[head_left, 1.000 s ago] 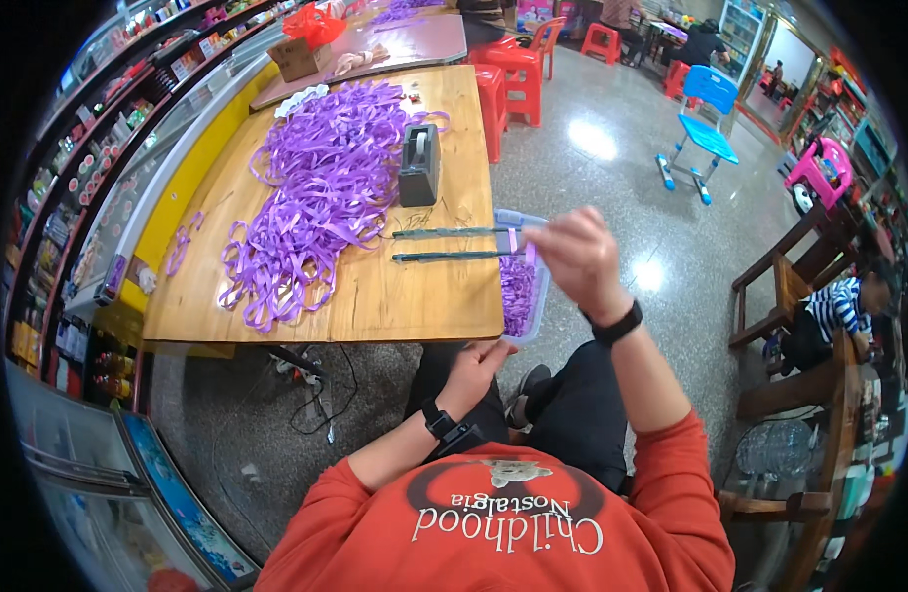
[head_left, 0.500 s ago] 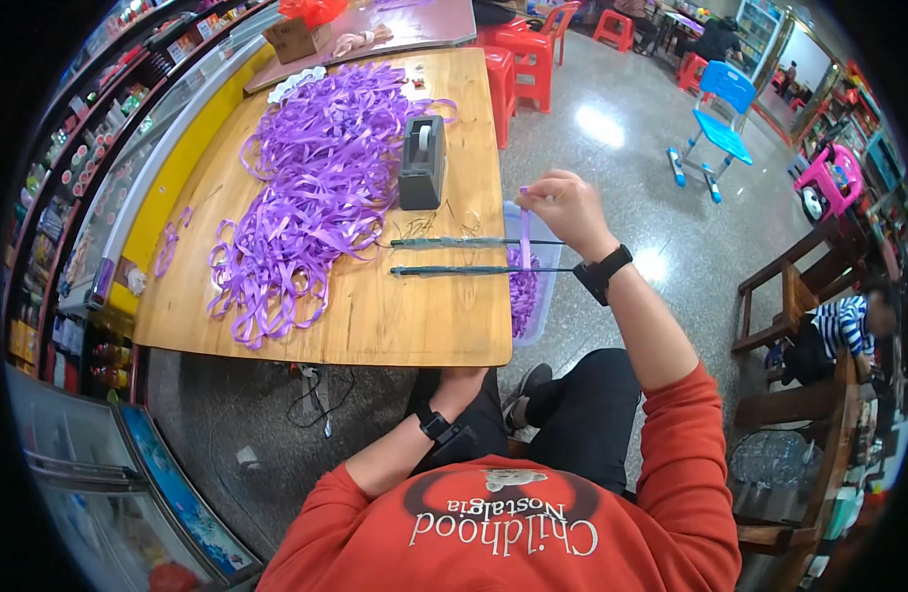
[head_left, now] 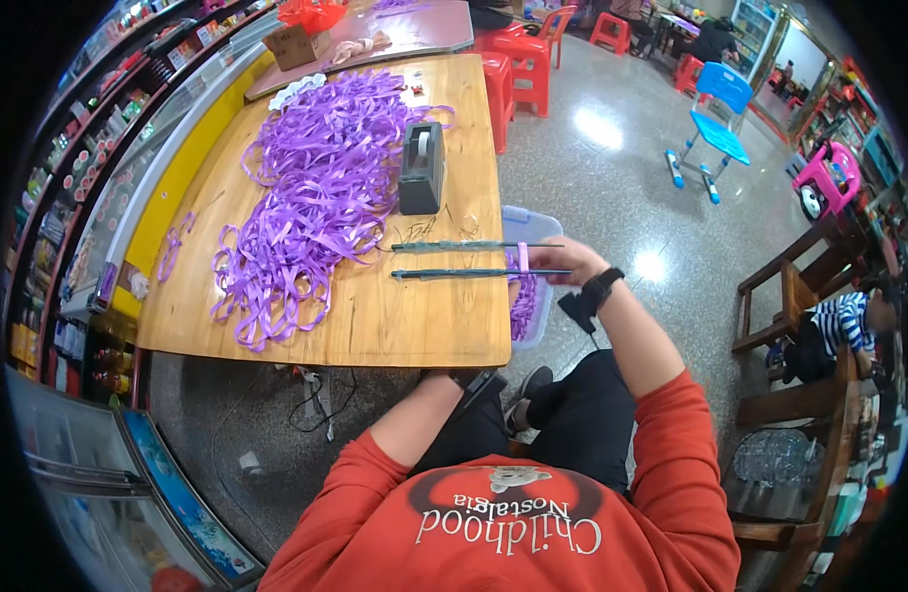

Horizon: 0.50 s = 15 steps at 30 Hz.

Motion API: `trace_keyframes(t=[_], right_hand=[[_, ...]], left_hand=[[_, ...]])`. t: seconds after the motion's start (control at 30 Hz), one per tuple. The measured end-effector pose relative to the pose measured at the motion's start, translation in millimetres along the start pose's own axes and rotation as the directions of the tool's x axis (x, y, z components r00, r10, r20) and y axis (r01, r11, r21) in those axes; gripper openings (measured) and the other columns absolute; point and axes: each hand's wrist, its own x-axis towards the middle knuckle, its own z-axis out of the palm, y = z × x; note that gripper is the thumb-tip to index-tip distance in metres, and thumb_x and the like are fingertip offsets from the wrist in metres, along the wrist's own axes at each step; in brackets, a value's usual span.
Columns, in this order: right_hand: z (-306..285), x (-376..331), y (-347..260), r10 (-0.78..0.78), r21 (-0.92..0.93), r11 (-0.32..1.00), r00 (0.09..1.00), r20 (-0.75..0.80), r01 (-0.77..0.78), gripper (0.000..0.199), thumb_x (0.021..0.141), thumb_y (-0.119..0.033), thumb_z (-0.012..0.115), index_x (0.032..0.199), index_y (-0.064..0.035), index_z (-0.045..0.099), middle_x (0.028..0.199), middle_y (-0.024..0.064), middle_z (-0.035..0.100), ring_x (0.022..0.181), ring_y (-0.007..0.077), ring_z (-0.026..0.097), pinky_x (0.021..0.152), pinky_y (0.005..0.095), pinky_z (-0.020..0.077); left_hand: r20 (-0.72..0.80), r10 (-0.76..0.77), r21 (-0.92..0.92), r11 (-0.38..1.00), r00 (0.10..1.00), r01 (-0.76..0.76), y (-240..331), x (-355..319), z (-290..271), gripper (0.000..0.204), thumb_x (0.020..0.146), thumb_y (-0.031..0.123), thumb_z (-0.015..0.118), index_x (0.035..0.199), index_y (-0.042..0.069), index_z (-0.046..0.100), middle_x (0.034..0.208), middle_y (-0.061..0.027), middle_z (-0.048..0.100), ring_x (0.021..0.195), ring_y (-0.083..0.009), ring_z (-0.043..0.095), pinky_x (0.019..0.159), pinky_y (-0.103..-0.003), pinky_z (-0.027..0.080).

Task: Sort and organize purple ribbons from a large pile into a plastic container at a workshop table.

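Wooden tabletop [head_left: 415,326] fills the middle of the view, speckled floor [head_left: 602,187] beyond its right edge. Two dark rods [head_left: 454,273] lie side by side across it and overhang that edge; a purple strip [head_left: 523,258] spans both on the overhanging part, above a translucent tub [head_left: 538,223] holding purple ribbon [head_left: 520,314]. Your right hand [head_left: 565,261] is at the strip, fingers drawn in; whether its grip is clamped on it or merely touches, cannot tell. Your left forearm [head_left: 421,416] passes under the tabletop; that hand's grip cannot be judged. Risk 1: strip sits near the free ends, so an outward tug could slide it off, probably into the tub or onto the floor. Risk 2: the nearer rod's end reaches close to your right wrist, with its black wristband [head_left: 600,287] and a dark piece [head_left: 578,309] below; a snag could skew the rods. Risk 3: ribbon heap [head_left: 311,197] lies just beside the rods' inner ends; loose loops could catch there.
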Motion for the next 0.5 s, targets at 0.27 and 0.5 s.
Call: trace_keyframes(t=[0.27,0.5], right_hand=[[15,-25,55,0.02,0.421,0.896,0.958,0.285,-0.143,0.024,0.091,-0.021,0.062,0.073,-0.0054,0.06,0.059,-0.0015,0.054,0.042,0.0039,0.041,0.038,0.0177,0.0304],[27,-121,-56,-0.265,-0.069,0.939,0.839,0.475,0.336,0.02,0.088,-0.024,0.067,0.091,-0.0044,0.066,0.073,0.0011,0.065,0.049,0.0035,0.047,0.041,0.0201,0.0337]], left_hand=[[0.137,-0.411,-0.76,0.54,0.901,0.362,12,20,8,0.025,0.093,0.027,0.061,0.104,0.005,0.066,0.088,-0.0057,0.067,0.083,-0.0195,0.063,0.077,-0.034,0.049],[-0.02,-0.198,-0.631,0.763,0.98,0.142,-23,2,50,0.027,0.098,0.025,0.052,0.114,0.006,0.062,0.106,-0.0064,0.065,0.098,-0.0196,0.062,0.085,-0.032,0.05]])
